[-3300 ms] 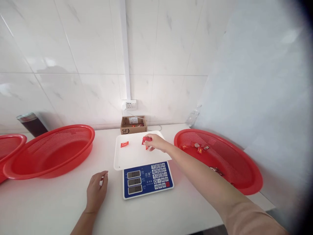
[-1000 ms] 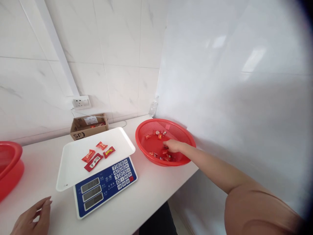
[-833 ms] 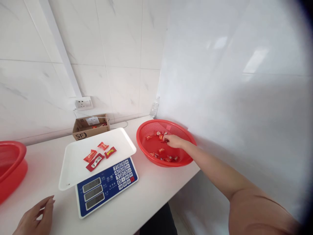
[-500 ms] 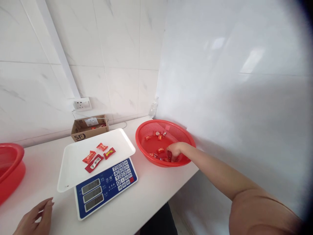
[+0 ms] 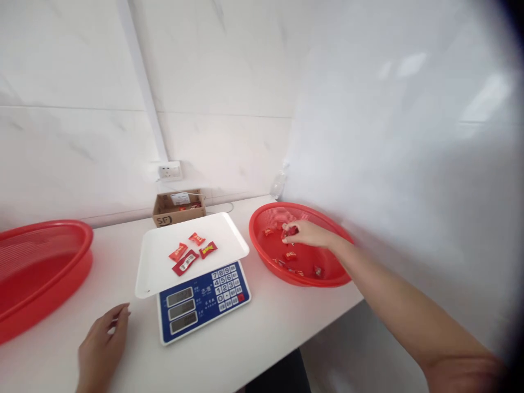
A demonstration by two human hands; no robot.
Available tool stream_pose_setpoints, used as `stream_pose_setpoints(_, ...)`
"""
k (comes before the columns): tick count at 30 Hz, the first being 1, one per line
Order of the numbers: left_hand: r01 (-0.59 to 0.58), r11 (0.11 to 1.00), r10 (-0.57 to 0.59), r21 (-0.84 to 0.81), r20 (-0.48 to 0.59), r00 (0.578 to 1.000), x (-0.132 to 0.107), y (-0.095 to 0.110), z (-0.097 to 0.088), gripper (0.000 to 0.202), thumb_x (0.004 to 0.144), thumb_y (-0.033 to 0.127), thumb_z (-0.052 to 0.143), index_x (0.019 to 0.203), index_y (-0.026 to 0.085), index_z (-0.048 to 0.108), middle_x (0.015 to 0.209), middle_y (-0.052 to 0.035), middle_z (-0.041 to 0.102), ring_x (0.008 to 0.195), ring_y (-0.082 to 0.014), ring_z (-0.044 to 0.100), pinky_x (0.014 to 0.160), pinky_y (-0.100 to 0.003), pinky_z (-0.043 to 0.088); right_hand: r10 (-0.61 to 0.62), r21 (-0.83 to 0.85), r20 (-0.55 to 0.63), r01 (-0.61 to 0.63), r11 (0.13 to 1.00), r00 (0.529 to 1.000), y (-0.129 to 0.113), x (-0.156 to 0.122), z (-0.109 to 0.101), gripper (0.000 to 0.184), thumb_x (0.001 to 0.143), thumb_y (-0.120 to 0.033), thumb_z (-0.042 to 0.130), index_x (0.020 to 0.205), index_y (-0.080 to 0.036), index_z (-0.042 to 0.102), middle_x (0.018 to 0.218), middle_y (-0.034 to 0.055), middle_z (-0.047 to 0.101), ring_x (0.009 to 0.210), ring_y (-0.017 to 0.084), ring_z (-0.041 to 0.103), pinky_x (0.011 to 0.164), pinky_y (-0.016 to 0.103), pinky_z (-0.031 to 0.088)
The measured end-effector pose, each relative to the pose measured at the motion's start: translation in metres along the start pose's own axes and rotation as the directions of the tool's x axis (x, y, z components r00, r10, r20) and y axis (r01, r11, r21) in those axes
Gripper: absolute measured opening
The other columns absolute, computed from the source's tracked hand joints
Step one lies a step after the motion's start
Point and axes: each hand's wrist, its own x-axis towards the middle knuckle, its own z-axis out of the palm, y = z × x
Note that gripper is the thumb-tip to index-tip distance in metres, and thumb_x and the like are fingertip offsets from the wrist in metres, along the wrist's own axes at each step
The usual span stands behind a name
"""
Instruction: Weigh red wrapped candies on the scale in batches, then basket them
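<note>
My right hand [image 5: 305,233] is over the far part of a red plastic basket [image 5: 256,240], its fingers closed on red-wrapped candy [image 5: 290,232]. How many pieces it grips I cannot tell. Other wrapped candies [image 5: 290,256] lie scattered on the basket floor. On the table at lower left rests my left hand [image 5: 102,344], empty, fingers loosely bent and the thumb close to the forefinger. Between the hands stands a digital scale [image 5: 203,305] with a white tray [image 5: 158,267]. Several red candies [image 5: 197,239] lie on that tray, one longer [image 5: 185,262] with a white label.
Another red basket [image 5: 77,262] stands at the left edge. A cardboard box [image 5: 180,217] holding some wrapped items is behind the scale, below a wall socket [image 5: 170,171]. A clear plastic bottle [image 5: 279,184] stands in the corner. Walls bound the table [image 5: 262,316] behind and right.
My right hand has risen from the candies at the basket's near side towards its far side, with red candy now showing in its fingers. The view has swung left.
</note>
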Motion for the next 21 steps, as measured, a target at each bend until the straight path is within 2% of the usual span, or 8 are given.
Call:
stream_pose_setpoints(2, 0.049, 0.999, -0.049, -0.02, 0.002, 0.999, -0.004, 0.015, -0.006, 0.031, 0.072, 0.047, 0.045, 0.087, 0.025, 0.062, 0.095, -0.0027, 0.067, 0.075, -0.0182, 0.063, 0.071, -0.032, 0.05, -0.099, 0.201, 0.015, 0.094, 0.975, 0.995, -0.033, 0.004, 0.005, 0.028, 0.069, -0.04, 0.063, 0.088, -0.021, 0.064, 0.089, 0.004, 0.069, 0.086, 0.019, 0.063, 0.074, 0.027, 0.045)
stream_pose_setpoints(4, 0.078, 0.995, -0.079, -0.058, -0.009, 0.997, -0.007, 0.022, -0.009, 0.034, 0.07, 0.047, 0.045, 0.087, 0.024, 0.062, 0.092, -0.0036, 0.068, 0.077, -0.0188, 0.063, 0.07, -0.031, 0.05, -0.185, 0.255, 0.076, 0.161, 0.953, 0.98, -0.069, 0.011, 0.02, 0.026, 0.067, -0.038, 0.064, 0.087, -0.02, 0.065, 0.087, 0.0036, 0.069, 0.083, 0.018, 0.063, 0.073, 0.027, 0.046)
stream_pose_setpoints(7, 0.095, 0.991, -0.096, -0.096, -0.01, 0.995, -0.009, 0.022, -0.011, 0.036, 0.07, 0.048, 0.044, 0.089, 0.022, 0.062, 0.087, -0.0041, 0.068, 0.078, -0.0191, 0.062, 0.07, -0.031, 0.05, -0.284, 0.183, 0.176, 0.252, 0.95, 0.943, -0.115, 0.028, 0.055, 0.019, 0.066, -0.033, 0.066, 0.082, -0.021, 0.067, 0.081, 0.0018, 0.07, 0.078, 0.016, 0.063, 0.068, 0.025, 0.045)
stream_pose_setpoints(10, 0.082, 0.989, -0.085, -0.123, -0.016, 0.996, -0.01, 0.019, -0.01, 0.036, 0.071, 0.048, 0.044, 0.089, 0.022, 0.062, 0.087, -0.0044, 0.068, 0.077, -0.0188, 0.062, 0.07, -0.031, 0.05, -0.33, 0.066, 0.166, 0.324, 0.944, 0.929, -0.148, 0.053, 0.091, 0.019, 0.065, -0.034, 0.068, 0.078, -0.021, 0.067, 0.08, 0.0007, 0.07, 0.076, 0.016, 0.062, 0.064, 0.024, 0.043)
stream_pose_setpoints(14, 0.049, 0.985, -0.053, -0.166, -0.019, 0.998, -0.011, 0.016, -0.009, 0.035, 0.072, 0.047, 0.045, 0.088, 0.022, 0.062, 0.086, -0.0043, 0.068, 0.075, -0.0184, 0.062, 0.07, -0.031, 0.05, -0.324, -0.097, 0.172, 0.343, 0.934, 0.93, -0.174, 0.081, 0.118, 0.023, 0.063, -0.04, 0.068, 0.078, -0.022, 0.068, 0.08, 0.0006, 0.07, 0.074, 0.017, 0.062, 0.059, 0.023, 0.041)
stream_pose_setpoints(17, 0.048, 0.982, -0.052, -0.182, -0.016, 0.999, -0.012, 0.015, -0.009, 0.033, 0.072, 0.046, 0.045, 0.088, 0.022, 0.062, 0.085, -0.0037, 0.067, 0.074, -0.0178, 0.062, 0.069, -0.031, 0.05, -0.293, -0.189, 0.176, 0.324, 0.927, 0.94, -0.182, 0.094, 0.121, 0.03, 0.062, -0.046, 0.069, 0.078, -0.021, 0.067, 0.083, 0.002, 0.07, 0.073, 0.017, 0.062, 0.055, 0.022, 0.038)
stream_pose_setpoints(21, 0.051, 0.979, -0.051, -0.197, 0.006, 0.999, -0.012, 0.016, -0.011, 0.032, 0.073, 0.046, 0.045, 0.087, 0.022, 0.062, 0.083, -0.003, 0.067, 0.074, -0.0175, 0.063, 0.068, -0.03, 0.05, -0.33, -0.128, 0.151, 0.349, 0.928, 0.932, -0.176, 0.104, 0.116, 0.035, 0.062, -0.047, 0.068, 0.085, -0.02, 0.063, 0.089, 0.0026, 0.069, 0.076, 0.016, 0.061, 0.057, 0.022, 0.04)
